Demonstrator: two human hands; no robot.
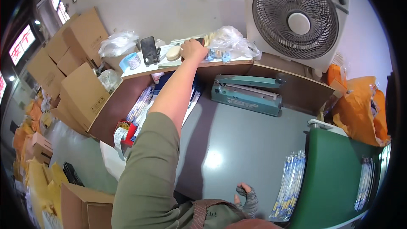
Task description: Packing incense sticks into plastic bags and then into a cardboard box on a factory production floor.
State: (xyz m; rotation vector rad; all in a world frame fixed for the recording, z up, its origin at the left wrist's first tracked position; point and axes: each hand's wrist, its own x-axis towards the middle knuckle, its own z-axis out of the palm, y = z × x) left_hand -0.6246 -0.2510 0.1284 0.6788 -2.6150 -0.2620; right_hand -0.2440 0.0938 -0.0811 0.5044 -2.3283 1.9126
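Observation:
My left arm stretches across the table to the raised shelf (229,64). There my left hand (194,51) is closed round a black object (199,41), mostly hidden by the fingers, whose kind I cannot make out. Beside that hand lie a round beige thing (174,53) and a phone (149,50) propped upright. Low over the near side of the grey table (237,144), my right hand (246,192) wears a grey fingerless glove. Its fingers are loosely bent, with a gap to the thumb and nothing visible between them. Nearest to it lies a bundle of long, clear-wrapped blue, white and yellow sticks (289,186).
A teal bag sealer (247,94) stands below the shelf. At the right is a green conveyor belt (324,178), with orange bags (360,110) behind. A box fan (296,19) rises at the back. A red container (123,132) and cardboard boxes (82,93) are at left.

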